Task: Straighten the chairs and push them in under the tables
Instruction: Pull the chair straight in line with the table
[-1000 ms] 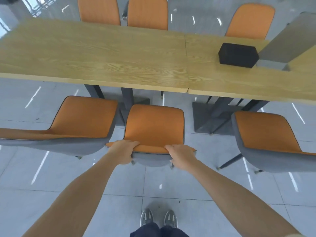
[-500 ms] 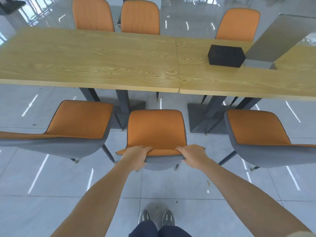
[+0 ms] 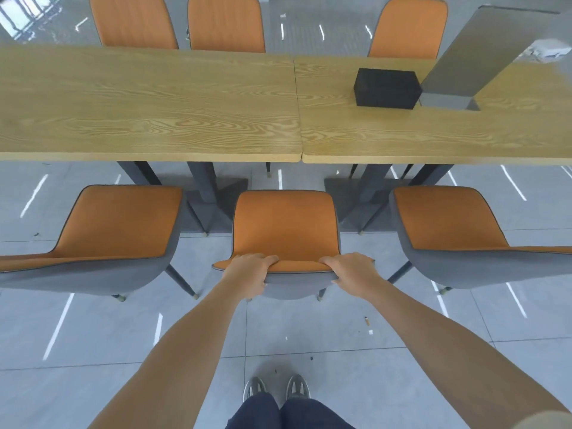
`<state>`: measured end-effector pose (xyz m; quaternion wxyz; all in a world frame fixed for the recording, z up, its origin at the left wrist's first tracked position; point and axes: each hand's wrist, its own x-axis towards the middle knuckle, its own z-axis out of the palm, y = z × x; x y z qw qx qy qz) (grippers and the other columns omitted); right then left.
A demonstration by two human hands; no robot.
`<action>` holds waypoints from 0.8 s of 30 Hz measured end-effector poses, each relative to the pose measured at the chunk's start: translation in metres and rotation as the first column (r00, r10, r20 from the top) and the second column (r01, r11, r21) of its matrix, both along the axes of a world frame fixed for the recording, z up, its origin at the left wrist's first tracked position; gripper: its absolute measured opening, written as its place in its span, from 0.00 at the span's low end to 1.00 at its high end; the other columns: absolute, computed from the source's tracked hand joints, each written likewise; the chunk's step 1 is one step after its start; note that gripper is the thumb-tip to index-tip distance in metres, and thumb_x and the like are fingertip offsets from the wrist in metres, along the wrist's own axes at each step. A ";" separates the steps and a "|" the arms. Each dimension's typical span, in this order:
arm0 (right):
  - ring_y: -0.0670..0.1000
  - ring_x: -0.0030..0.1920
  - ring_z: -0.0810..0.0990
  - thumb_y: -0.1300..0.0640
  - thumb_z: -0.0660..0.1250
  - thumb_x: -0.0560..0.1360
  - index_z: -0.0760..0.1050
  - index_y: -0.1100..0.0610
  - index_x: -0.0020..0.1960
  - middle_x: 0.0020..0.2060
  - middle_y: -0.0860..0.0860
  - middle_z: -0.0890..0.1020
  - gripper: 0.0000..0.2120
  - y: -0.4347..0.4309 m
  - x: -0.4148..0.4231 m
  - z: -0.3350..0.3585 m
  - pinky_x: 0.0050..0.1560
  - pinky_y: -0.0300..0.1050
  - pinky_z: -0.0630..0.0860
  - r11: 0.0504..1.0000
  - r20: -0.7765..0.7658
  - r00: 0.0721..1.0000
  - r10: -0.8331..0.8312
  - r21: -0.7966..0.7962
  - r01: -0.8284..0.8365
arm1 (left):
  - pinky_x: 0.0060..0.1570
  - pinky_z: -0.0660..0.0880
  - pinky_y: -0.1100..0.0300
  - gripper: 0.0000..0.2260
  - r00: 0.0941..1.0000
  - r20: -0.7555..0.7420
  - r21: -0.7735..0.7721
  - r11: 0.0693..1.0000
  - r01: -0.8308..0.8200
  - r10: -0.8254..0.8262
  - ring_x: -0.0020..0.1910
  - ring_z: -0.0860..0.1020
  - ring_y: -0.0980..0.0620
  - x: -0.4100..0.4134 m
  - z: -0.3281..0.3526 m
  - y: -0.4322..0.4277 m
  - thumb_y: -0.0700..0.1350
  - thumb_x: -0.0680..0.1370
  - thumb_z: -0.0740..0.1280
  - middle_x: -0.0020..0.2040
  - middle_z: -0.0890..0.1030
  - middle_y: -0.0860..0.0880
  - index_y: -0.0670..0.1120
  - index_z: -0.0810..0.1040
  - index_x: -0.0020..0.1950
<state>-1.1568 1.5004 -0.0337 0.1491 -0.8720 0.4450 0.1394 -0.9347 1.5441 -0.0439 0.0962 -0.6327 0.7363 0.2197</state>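
Grip is even on both sides: our left hand (image 3: 249, 270) and right hand (image 3: 353, 269) each curl over the top edge of the middle chair (image 3: 284, 224), fingers hooked onto the orange front, thumbs on the grey shell behind. That chair stands straight ahead of us, its seat running directly away from our arms toward the tables. Neither hand is nearer, so a level push from both should send it in square. Its front edge stops short of the table edge, with a strip of floor (image 3: 297, 178) showing between; we judge it is not yet tucked in. It faces the left table (image 3: 148, 103), just beside the seam with the right table (image 3: 433, 134). Dark pedestal bases (image 3: 227, 196) sit under the tabletops to either side of the chair's path. Whether its front legs would pass between them we cannot tell, since the seat hides them. The left chair (image 3: 120, 224) and right chair (image 3: 445, 221) flank it, near but apart, likewise standing clear of the tabletops. A black box (image 3: 387, 88) rests on the right table beside a slanted grey panel (image 3: 483, 51).
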 end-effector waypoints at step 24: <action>0.54 0.54 0.78 0.57 0.68 0.74 0.69 0.51 0.65 0.53 0.51 0.79 0.20 -0.082 -0.046 -0.004 0.53 0.46 0.69 0.995 -0.063 0.996 -0.059 -0.089 0.054 | 0.54 0.73 0.52 0.24 1.000 0.001 -0.033 0.999 0.028 -0.028 0.57 0.76 0.43 -0.048 -0.007 -0.079 0.43 0.76 0.65 0.56 0.77 0.46 0.51 0.63 0.71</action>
